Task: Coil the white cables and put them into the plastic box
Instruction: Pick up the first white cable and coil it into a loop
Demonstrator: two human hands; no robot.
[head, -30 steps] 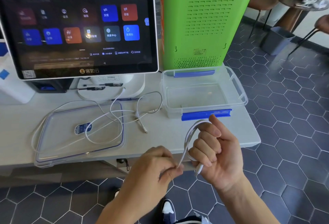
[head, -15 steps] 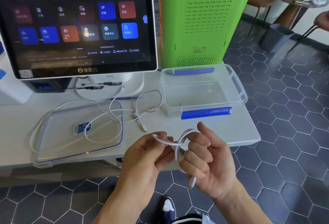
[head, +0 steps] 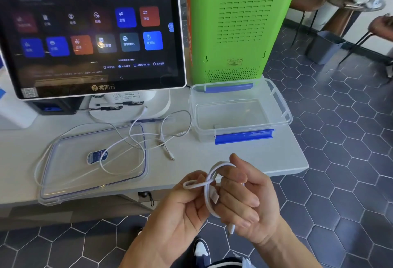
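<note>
A short white cable [head: 209,179] is looped around the fingers of my right hand [head: 248,199], which is closed on it; one plug end hangs below the palm. My left hand [head: 187,201] pinches a small loop of the same cable just left of the right fingers. Both hands hover in front of the table's front edge. The clear plastic box [head: 240,112] with blue clips stands open at the table's right side, nothing inside it. Other white cables [head: 136,138] lie tangled on the table and across the clear lid [head: 70,174].
A touchscreen terminal [head: 91,33] stands at the back left, and a tall green device [head: 240,23] is behind the box. The white table [head: 265,157] ends just right of the box. Chairs and a grey bin [head: 323,46] stand on the tiled floor beyond.
My left hand rose from below and brought the cable up beside the right fingers, forming another loop. The coil around my right hand has grown and the free tail is shorter.
</note>
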